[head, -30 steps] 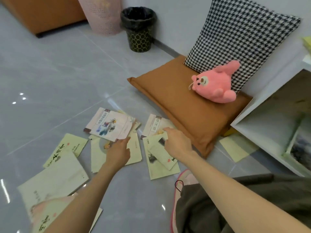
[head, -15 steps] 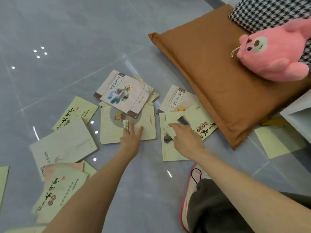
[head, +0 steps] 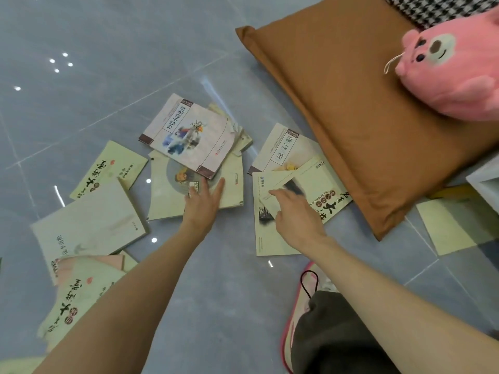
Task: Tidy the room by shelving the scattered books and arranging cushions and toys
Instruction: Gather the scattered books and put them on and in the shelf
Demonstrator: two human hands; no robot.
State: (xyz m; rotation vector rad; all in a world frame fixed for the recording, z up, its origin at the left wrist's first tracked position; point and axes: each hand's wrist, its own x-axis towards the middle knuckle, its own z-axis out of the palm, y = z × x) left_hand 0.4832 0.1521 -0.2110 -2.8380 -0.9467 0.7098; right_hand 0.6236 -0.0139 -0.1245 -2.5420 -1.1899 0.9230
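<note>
Slick grey floor [head: 108, 76] is carrying light, floppy books [head: 186, 136], the left hand [head: 201, 205] pressing one flat-fingered, the right hand [head: 295, 214] touching another's edge, grip unclear, probably the easiest hold.

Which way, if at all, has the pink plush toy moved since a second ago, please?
No: the pink plush toy still lies on the brown cushion by the checked cushion.

Glossy grey floor [head: 113, 85] tiles, crossed by thin pale grout lines [head: 89, 126], mirror small bright light spots [head: 60, 62]. A white furniture corner [head: 486, 182] shows at the right edge.
</note>
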